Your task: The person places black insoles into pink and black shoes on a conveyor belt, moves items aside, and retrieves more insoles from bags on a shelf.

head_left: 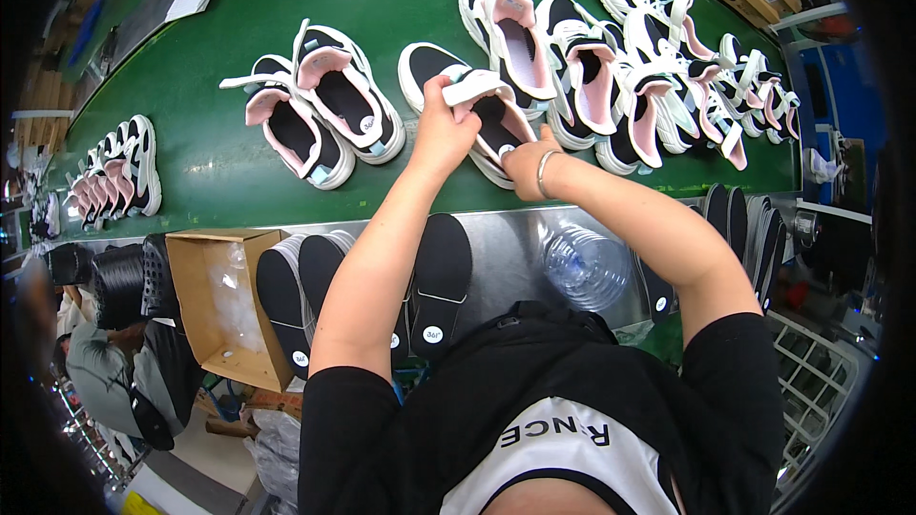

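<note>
the left hand [447, 133] is grasping a black-and-white, pink-lined shoe [496, 129] by its tongue [480, 88], the right hand [534, 168] clasping its heel [494, 172].

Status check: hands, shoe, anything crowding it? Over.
Left hand gripping shoe at opening's front; right hand at heel. Opening faces up, green worktop below. Another shoe close on its right.

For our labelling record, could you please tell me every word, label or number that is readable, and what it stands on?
I'll describe print without copying it.
White shirt panel: large black letters, upside down here.
Black insole: round white label, dark print.
Shoe left of the left hand: round white label, small print.
Held shoe: round label, too small to read.
</note>
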`<state>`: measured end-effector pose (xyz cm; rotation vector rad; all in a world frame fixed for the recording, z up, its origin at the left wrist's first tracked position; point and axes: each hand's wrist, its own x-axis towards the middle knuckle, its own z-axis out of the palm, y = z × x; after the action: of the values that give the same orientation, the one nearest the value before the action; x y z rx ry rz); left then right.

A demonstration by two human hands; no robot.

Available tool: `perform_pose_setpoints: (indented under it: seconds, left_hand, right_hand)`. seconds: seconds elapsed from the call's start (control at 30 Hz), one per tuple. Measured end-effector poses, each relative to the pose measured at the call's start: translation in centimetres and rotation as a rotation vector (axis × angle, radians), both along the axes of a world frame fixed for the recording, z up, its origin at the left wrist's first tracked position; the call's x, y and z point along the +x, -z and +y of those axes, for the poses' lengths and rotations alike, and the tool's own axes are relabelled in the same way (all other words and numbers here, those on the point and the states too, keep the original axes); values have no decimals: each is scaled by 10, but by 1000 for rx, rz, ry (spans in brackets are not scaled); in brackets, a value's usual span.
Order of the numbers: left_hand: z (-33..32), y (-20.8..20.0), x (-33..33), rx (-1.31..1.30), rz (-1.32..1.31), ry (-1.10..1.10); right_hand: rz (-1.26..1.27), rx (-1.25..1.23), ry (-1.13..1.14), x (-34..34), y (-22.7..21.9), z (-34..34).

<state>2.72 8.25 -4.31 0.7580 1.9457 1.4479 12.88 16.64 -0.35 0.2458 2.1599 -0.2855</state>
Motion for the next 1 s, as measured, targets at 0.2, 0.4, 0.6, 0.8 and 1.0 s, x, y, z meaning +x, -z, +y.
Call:
perform_pose_setpoints:
  seconds: [0.2, 0.4, 0.6, 0.8, 1.0]
  left_hand:
    - [1, -10, 2, 78, -409, -155]
    - [8, -2, -14, -82, -544, -136]
    - [15, -1, -17, -110, -606, -113]
    - [19, 11, -15, -83, -473, -178]
    - [24, -9, -48, 17, 450, -271]
  right_hand:
    - [125, -76, 48, 6, 0, 11]
    - [1040, 134, 22, -17, -2, 20]
    - [1165, 164, -72, -26, 18, 43]
    - [1184, 110, 66, -26, 23, 44]
    - [1237, -482, 148, 51, -42, 31]
